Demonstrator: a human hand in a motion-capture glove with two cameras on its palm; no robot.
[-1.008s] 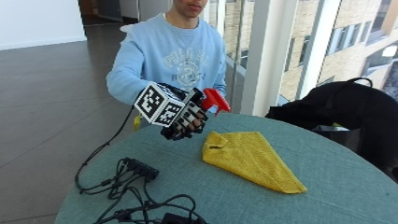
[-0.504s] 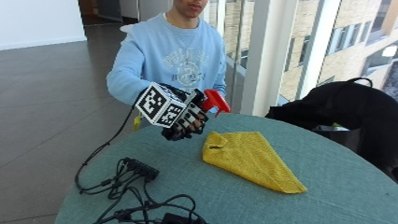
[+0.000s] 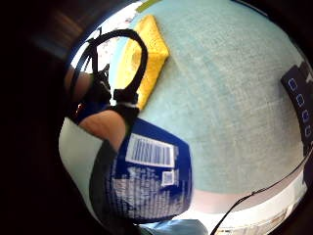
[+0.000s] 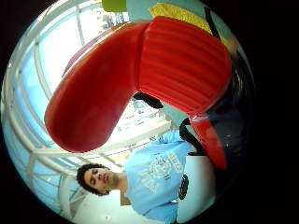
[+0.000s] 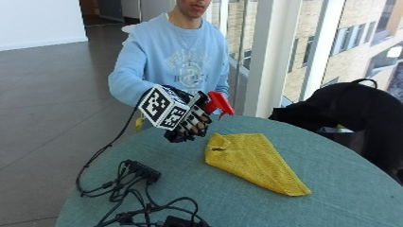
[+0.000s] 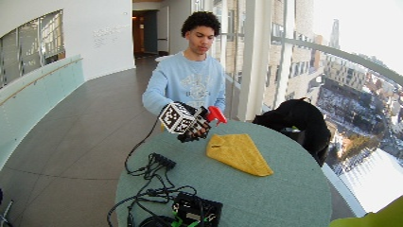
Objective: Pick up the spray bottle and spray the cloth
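Observation:
My gloved right hand (image 5: 189, 124) grips a spray bottle and holds it above the round table (image 5: 353, 198), fingers curled round its neck. Its red spray head (image 5: 220, 103) points toward the yellow cloth (image 5: 254, 161), which lies flat on the table just right of the hand. The thumb side palm view is filled by the red head (image 4: 140, 79). The little finger side palm view shows the bottle's blue label (image 3: 146, 176) close to the palm and the cloth (image 3: 142, 63) on the tabletop beyond. In the wide outside view the hand (image 6: 192, 127) sits left of the cloth (image 6: 238, 152).
Black cables and a power strip (image 5: 142, 171) lie on the table's near left. A black bag (image 5: 353, 111) rests on a seat behind the table's far right edge. A window column (image 5: 267, 56) stands behind the table.

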